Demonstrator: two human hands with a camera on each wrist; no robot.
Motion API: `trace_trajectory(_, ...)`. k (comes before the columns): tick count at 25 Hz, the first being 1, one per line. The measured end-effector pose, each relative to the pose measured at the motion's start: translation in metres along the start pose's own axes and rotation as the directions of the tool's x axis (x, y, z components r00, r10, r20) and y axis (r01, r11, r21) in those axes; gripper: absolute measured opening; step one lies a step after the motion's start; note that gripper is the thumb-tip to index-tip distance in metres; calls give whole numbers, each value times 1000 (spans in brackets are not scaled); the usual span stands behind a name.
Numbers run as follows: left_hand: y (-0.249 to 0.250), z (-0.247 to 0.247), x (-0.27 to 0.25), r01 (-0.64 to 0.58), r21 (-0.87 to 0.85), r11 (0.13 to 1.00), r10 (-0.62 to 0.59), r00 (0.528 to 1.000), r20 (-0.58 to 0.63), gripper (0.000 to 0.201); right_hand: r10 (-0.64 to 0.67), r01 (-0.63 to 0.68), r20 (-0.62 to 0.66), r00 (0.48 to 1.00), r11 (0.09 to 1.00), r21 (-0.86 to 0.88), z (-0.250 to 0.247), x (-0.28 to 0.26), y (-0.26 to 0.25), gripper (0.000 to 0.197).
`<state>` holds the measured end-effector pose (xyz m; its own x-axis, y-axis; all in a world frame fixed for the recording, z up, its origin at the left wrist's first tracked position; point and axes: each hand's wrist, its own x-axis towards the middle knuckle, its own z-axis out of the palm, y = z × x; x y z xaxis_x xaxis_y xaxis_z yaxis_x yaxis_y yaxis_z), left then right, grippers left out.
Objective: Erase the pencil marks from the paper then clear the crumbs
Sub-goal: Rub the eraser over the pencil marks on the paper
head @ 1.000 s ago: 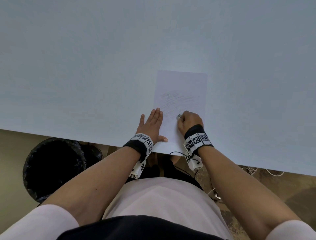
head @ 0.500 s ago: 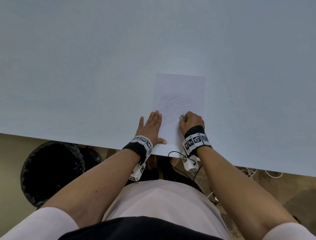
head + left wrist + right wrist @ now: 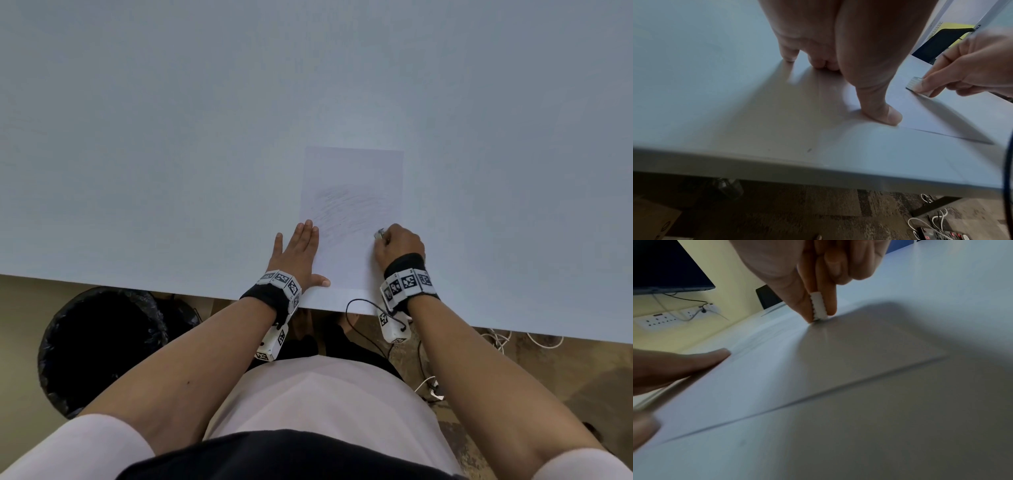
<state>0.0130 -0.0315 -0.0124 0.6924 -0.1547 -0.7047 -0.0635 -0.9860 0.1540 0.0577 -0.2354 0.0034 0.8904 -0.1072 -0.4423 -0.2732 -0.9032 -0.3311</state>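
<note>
head view: pale table (image 3: 171,154), black bin (image 3: 99,346) on the floor below its edge | paper (image 3: 352,171) near that edge | left hand (image 3: 298,253) lay flat on paper's side | right hand (image 3: 399,245) pinched eraser (image 3: 819,308) onto the sheet

Small white ridged eraser (image 3: 819,308) mostly hidden between pinching fingers of right hand (image 3: 399,245). Left hand (image 3: 298,255) covers near-left edge of white paper sheet (image 3: 352,267). Faint grey pencil marks (image 3: 349,209) too blurred to trace; crumbs indiscernible.
</note>
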Motion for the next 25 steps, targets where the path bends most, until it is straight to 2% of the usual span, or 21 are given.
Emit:
trace_trajectory(2, 0, -1, 1, -3, -3, 1000, 3, 1000, -3, 113, -115, 121, 74, 991, 989, -82, 10, -9, -19, 27)
trace_trajectory(4, 0, 0, 2, -4, -6, 1000, 4, 1000, 7, 114, -279, 312, 203, 939, 937, -156, 26, -29, -32, 27)
trace_trajectory(5, 0, 0, 2, -3, -6, 1000, 3, 1000, 10, 114, -319, 355, 223, 921, 923, -147, 30, -37, -30, 27)
trace_trajectory(7, 0, 0, 1, 3, 1, 1000, -3, 1000, -2, 114, -269, 278, 136, 954, 959, -55, 24, -37, -15, 28)
trace_trajectory(9, -1, -1, 1, -1, -1, 1000, 1, 1000, 3, 114, -136, 137, 38, 990, 991, -11, 14, -25, 4, 29)
trace_trajectory(11, 0, 1, 2, 0, 3, 1000, 0, 1000, 1, 114, 0, 0, -16, 1000, 999, 32, 7, -14, 14, 27)
trace_trajectory(12, 0, 1, 1, 3, 9, 1000, -3, 1000, -2, 114, 22, -21, -27, 999, 998, 52, 8, -13, 11, 27)
trace_trajectory(14, 1, 0, 2, 3, 7, 1000, -3, 1000, -2, 114, -96, 95, 17, 995, 995, 33, 18, -22, -5, 29)
trace_trajectory(16, 1, 1, 3, 3, 11, 1000, -3, 1000, -2, 114, -233, 238, 114, 966, 971, -26, 30, -34, -17, 28)
trace_trajectory(17, 1, 1, 2, 4, 12, 1000, -4, 1000, -1, 114, -234, 238, 118, 965, 971, -22, 30, -34, -17, 28)
trace_trajectory(18, 1, 0, 2, 7, 13, 1000, -7, 1000, -4, 114, -186, 186, 87, 979, 983, 8, 26, -30, -14, 29)
trace_trajectory(20, 1, 0, 2, 8, 17, 1000, -8, 1000, -3, 114, -17, 17, 3, 1000, 997, 80, 14, -20, -3, 29)
trace_trajectory(22, 1, 0, 2, 6, 22, 1000, -6, 1000, 2, 114, 110, -103, -36, 993, 983, 152, 6, -11, 6, 26)
trace_trajectory(24, 0, 0, 2, 6, 16, 1000, -6, 1000, -2, 114, 101, -93, -45, 994, 983, 157, 7, -13, -2, 27)
trace_trajectory(25, 0, 0, 3, 6, 13, 1000, -6, 1000, -5, 114, 17, -14, -26, 1000, 992, 128, 12, -19, -9, 29)
